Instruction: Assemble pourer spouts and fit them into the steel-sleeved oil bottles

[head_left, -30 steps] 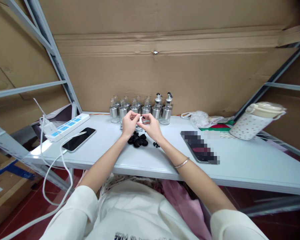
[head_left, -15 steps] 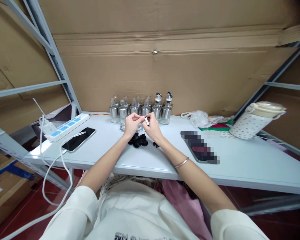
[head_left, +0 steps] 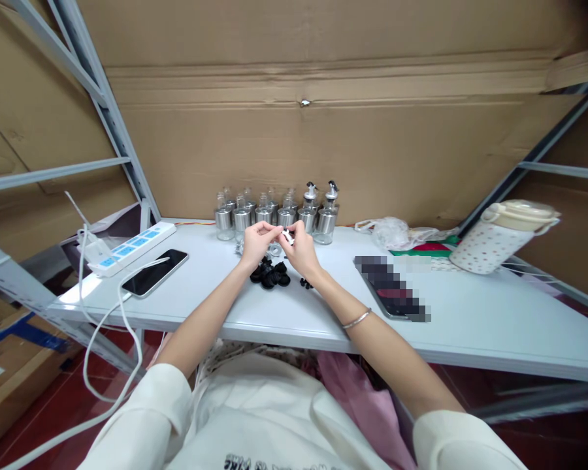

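Note:
My right hand pinches a small silver pourer spout above the table. The fingers of my left hand are closed at the spout's near left side; whatever sits between their tips is too small to make out. Below my wrists lies a pile of black stoppers. Several tiny black pieces are beside my right wrist. Silvery parts lie partly hidden behind my hands. Behind them stand several glass bottles with steel sleeves; two on the right carry silver-and-black pourers.
On the left of the table are a power strip, a phone and a white cable. To the right lie a partly pixelated phone, a clear plastic bag and a dotted flask. Cardboard walls the back.
Both hands stay close together over the same spot. The silver spout has turned slightly in the fingers, and little else differs.

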Demonstrator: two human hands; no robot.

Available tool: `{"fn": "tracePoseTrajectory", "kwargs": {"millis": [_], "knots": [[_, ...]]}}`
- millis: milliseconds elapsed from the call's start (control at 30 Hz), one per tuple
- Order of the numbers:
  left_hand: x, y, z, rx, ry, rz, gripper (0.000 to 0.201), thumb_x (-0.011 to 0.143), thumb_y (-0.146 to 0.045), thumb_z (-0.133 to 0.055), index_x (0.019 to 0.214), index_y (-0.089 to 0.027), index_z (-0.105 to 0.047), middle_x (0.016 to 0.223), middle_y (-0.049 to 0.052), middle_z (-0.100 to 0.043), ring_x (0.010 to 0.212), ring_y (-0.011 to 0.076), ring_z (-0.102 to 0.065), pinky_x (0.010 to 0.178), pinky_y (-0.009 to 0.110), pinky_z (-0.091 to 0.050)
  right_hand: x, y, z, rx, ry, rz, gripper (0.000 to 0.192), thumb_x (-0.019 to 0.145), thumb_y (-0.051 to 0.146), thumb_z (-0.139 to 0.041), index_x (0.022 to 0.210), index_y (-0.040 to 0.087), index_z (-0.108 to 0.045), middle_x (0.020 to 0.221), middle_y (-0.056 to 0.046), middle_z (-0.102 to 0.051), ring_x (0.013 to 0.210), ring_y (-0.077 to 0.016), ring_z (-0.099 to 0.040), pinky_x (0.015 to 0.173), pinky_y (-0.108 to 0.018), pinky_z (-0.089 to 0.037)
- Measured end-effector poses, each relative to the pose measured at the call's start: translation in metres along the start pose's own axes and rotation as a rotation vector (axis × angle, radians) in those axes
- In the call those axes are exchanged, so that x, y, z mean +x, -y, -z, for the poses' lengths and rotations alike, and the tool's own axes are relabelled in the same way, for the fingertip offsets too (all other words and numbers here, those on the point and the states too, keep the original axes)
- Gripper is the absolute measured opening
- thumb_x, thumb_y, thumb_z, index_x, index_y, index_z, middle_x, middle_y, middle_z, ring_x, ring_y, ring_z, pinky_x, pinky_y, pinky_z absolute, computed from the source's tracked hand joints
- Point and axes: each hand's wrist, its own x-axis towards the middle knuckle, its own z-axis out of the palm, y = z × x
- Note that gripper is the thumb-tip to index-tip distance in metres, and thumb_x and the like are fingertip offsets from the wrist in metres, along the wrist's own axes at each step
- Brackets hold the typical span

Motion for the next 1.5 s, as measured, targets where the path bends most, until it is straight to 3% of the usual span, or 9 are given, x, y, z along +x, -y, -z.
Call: {"fn": "tracePoseTrajectory", "kwargs": {"millis": [200,367,600,867,1200,1500], "knots": [[0.001,-0.002,0.001,-0.007,0.021,-0.008,0.030,0.061,-0.038,-0.076,0.059,-0.015,-0.056,0.056,-0.002,-0.063,0.051,0.0077,-0.055,0.056,0.021,-0.045,0.001,0.001,0.003,-0.004,-0.027,-0.005,0.024,0.077,0.041,-0.052,0.084,0.022,-0.040,0.073,-0.003,-0.061,0.062,-0.0177,-0.056,0.060,-0.028,-0.041],[0.005,-0.004,0.005,0.049,0.141,-0.041,0.023,0.067,-0.031,-0.072,0.072,-0.016,-0.056,0.063,-0.001,-0.064,0.059,0.0106,-0.061,0.059,0.021,-0.047,0.004,0.001,0.005,-0.005,-0.024,-0.028,0.023,0.076,0.041,-0.054,0.081,0.022,-0.042,0.072,-0.002,-0.062,0.061,-0.0166,-0.056,0.060,-0.027,-0.041],[0.006,-0.001,0.013,0.296,0.246,-0.181,0.030,0.075,-0.022,-0.065,0.104,-0.019,-0.066,0.095,0.005,-0.070,0.081,0.0155,-0.065,0.071,0.024,-0.050,0.006,-0.001,0.008,-0.013,-0.017,-0.045,0.023,0.071,0.036,-0.055,0.081,0.023,-0.039,0.076,-0.003,-0.064,0.062,-0.0169,-0.056,0.061,-0.028,-0.041],[0.008,0.004,0.016,0.570,0.240,-0.360,0.023,0.076,-0.016,-0.065,0.099,-0.019,-0.067,0.093,0.005,-0.069,0.080,0.0164,-0.063,0.079,0.028,-0.048,0.008,-0.003,0.010,-0.048,-0.018,-0.061,0.022,0.066,0.030,-0.054,0.079,0.023,-0.037,0.073,-0.002,-0.059,0.064,-0.0182,-0.056,0.063,-0.030,-0.041],[0.002,0.005,0.014,0.887,0.239,-0.536,0.016,0.089,-0.022,-0.049,0.102,-0.020,-0.059,0.093,0.005,-0.063,0.084,0.0186,-0.059,0.081,0.030,-0.039,0.007,0.000,0.008,0.009,-0.025,-0.046,0.025,0.066,0.030,-0.053,0.081,0.024,-0.034,0.071,0.000,-0.056,0.062,-0.0172,-0.054,0.062,-0.030,-0.041],[0.002,0.004,0.014,0.924,0.223,-0.567,0.017,0.090,-0.022,-0.048,0.102,-0.020,-0.059,0.090,0.004,-0.062,0.084,0.0188,-0.058,0.081,0.029,-0.036,0.007,0.000,0.005,-0.042,-0.101,-0.045,0.029,0.064,0.032,-0.057,0.080,0.023,-0.036,0.077,-0.002,-0.054,0.068,-0.0176,-0.052,0.067,-0.032,-0.043]]}}
